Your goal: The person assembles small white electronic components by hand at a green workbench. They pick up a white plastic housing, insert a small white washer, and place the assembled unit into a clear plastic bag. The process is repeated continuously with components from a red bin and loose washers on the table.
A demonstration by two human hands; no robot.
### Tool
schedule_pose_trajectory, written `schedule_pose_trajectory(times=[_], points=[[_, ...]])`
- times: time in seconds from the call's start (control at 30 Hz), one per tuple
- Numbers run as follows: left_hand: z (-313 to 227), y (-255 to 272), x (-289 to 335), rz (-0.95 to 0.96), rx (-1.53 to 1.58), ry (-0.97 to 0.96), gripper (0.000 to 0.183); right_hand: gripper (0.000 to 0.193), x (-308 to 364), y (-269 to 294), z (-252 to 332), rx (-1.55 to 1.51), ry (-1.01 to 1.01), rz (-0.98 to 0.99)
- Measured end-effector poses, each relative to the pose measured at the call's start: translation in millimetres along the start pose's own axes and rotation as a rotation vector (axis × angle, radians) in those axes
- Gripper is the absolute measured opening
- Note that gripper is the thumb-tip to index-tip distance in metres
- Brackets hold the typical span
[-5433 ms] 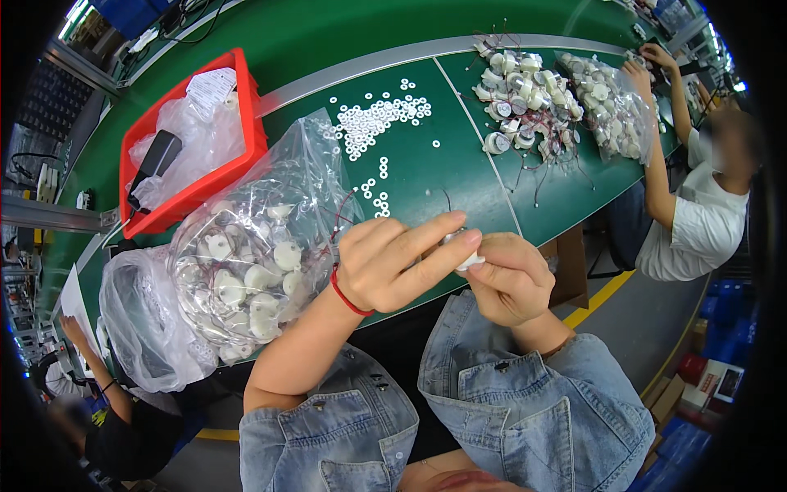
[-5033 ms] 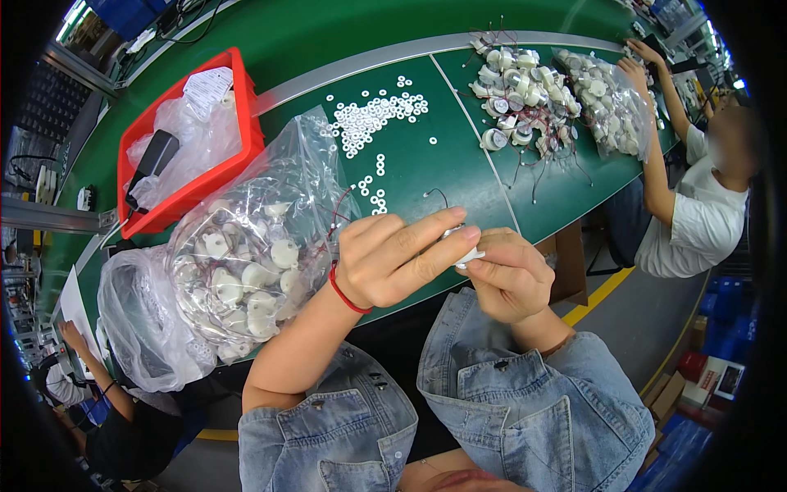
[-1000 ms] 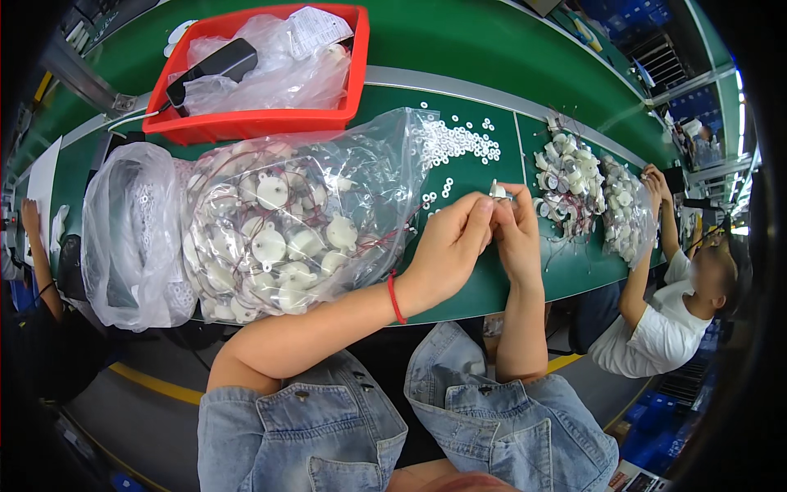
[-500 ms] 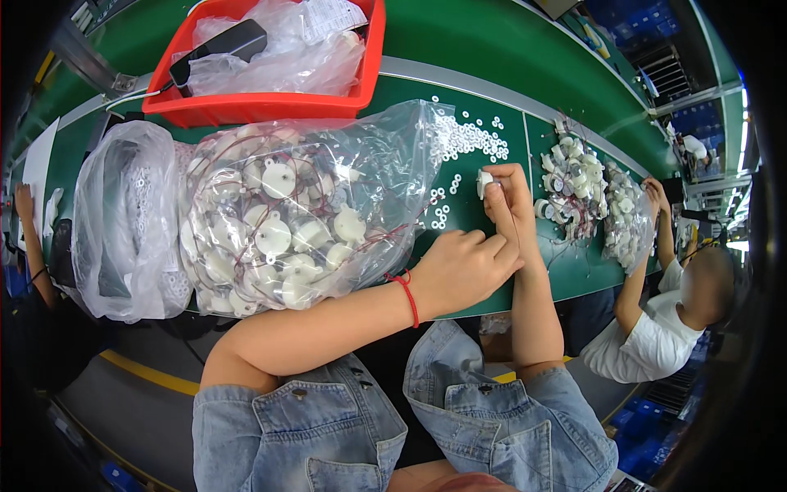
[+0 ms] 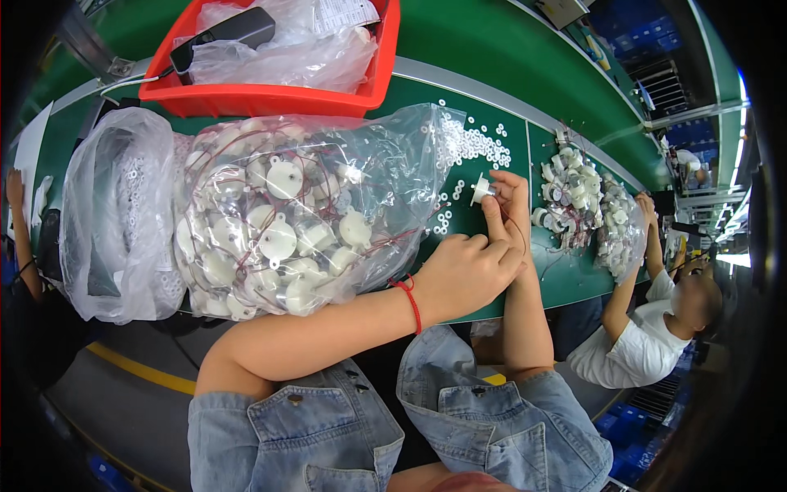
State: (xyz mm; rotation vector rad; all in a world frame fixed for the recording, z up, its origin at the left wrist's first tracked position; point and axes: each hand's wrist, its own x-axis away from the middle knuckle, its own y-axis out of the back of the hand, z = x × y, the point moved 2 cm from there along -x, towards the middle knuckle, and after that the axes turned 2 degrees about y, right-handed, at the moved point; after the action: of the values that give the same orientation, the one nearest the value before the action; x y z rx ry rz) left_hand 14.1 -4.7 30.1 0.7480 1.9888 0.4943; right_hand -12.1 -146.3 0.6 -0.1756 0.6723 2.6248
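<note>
My right hand (image 5: pixel 510 201) pinches a small white round part with a flange (image 5: pixel 482 189) between thumb and fingers, above the green bench. Thin dark red wires run from this part down toward my left hand (image 5: pixel 479 266), which lies across my right wrist. Its fingers are curled together and appear to grip the wires, though their tips are partly hidden. Beside the hands lie loose small white rings (image 5: pixel 443 220), with a denser pile of white rings (image 5: pixel 475 146) farther back. A clear plastic bag (image 5: pixel 287 221) full of similar white wired parts stands left of my hands.
An open bag of white rings (image 5: pixel 123 213) sits at the far left. Behind is a red bin (image 5: pixel 270 103) with plastic bags and a black device. To the right are heaped wired parts (image 5: pixel 571 193) and another bag (image 5: pixel 616 234), near a co-worker's arm (image 5: pixel 635 279).
The white part has turned in my right fingers, so its flange now shows on edge. My right fingers have spread a little more. My left hand has hardly moved.
</note>
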Motion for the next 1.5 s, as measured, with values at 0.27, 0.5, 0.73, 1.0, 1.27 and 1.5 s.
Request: schedule_pose_trajectory(times=[0.27,0.5,0.73,1.0,1.27,1.5], points=[[3,-7,5,0.016,0.053,0.029,0.01,0.02,-6,-3,-3,0.275,0.032,-0.018],[5,-7,3,0.043,0.036,0.084,0.012,0.017,-14,-2,1,0.297,-0.004,0.034],[4,-6,3,0.031,0.039,0.093,0.015,0.016,-16,-3,3,0.26,-0.06,0.047],[2,-7,5,0.021,0.046,0.085,0.015,0.015,-11,-2,8,0.271,-0.045,0.088],[2,-9,5,0.026,0.048,0.081,0.016,0.017,-16,-3,21,0.402,0.095,0.141],[3,-11,5,0.036,0.059,0.094,0.014,0.018,-17,-6,21,0.42,0.164,0.147]])
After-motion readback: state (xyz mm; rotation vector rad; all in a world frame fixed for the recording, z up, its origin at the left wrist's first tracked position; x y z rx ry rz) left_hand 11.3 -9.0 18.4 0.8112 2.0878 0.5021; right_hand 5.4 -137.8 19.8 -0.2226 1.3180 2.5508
